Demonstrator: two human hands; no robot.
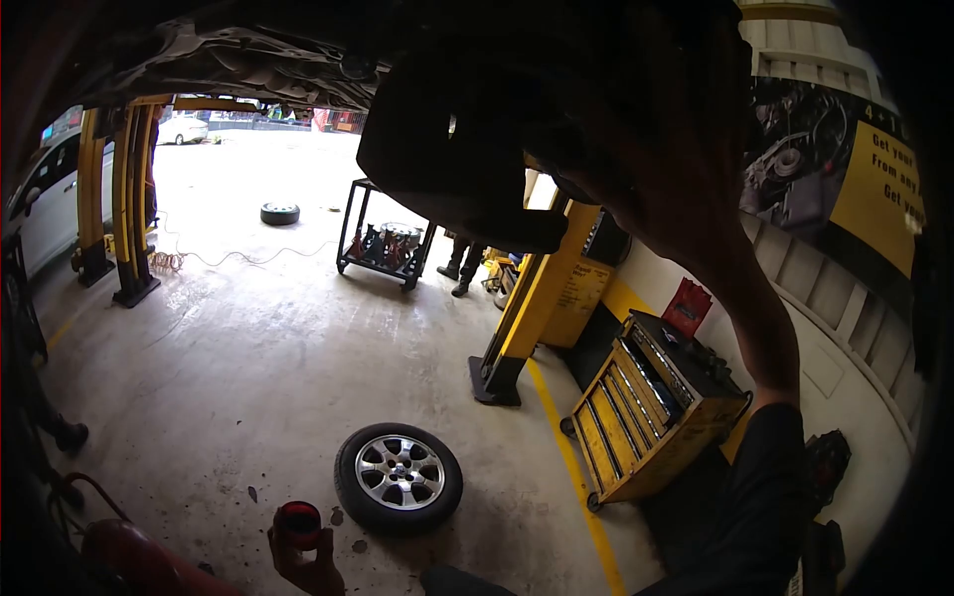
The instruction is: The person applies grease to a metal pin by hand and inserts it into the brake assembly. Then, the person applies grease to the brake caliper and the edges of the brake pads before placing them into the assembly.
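Down at the bottom edge, the left hand (306,568) is holding a small red cup (298,523), fingers wrapping round its lower body in a closed grip. The cup is standing upright, its long axis running vertically, its open mouth facing up towards the camera. It is looking glossy red on the outside and dark inside; whether anything is in it, I cannot tell. It is sitting low in the view, just left of a loose wheel (398,478) that is lying flat on the concrete floor (258,358), silver spokes facing up.

The right hand (636,149) is reaching high overhead, arm stretching up from a dark sleeve (760,497), and it is pressing against a dark part (457,149) under the raised car's underside (248,60). That hand is sitting in deep shadow, so how far its grip is closed, I cannot tell.

Around them: a yellow tool chest (646,412) is standing on wheels by the right wall, a yellow lift post (532,303) is rising beside it, and a black cart (388,238) is carrying gear further back. Another tyre (280,213) is lying out in the bright yard, and someone's legs (462,266) are showing behind the cart.
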